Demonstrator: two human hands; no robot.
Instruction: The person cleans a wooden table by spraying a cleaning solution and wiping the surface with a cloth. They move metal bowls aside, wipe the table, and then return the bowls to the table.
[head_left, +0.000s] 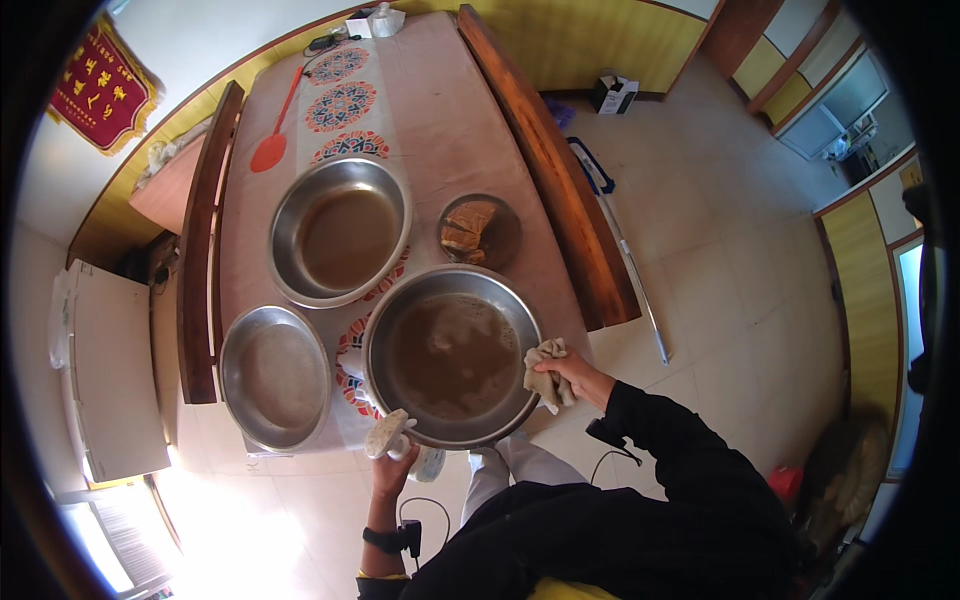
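Note:
A large metal basin of murky brown liquid (454, 356) stands at the near edge of the table (427, 112). My right hand (574, 375) grips a crumpled beige cloth (550, 375) against the basin's right rim. At its lower left, my left hand (396, 469) holds a whitish object with a speckled, rounded end (387, 433); its kind is unclear. A white tub-like thing (427, 464) is just beside that hand, partly hidden. Behind stands a second metal basin of brown liquid (350, 236), and a smaller one with cloudy liquid (276, 379) is at the left. Brown pieces (469, 229) lie on a round dish.
A red fly swatter (268, 152) lies at the table's far left. Wooden benches flank the table, at the right (555, 172) and left (204, 247). A long pole (634, 262) is on the floor beyond the right bench. A white cabinet or appliance (116, 371) stands at the left.

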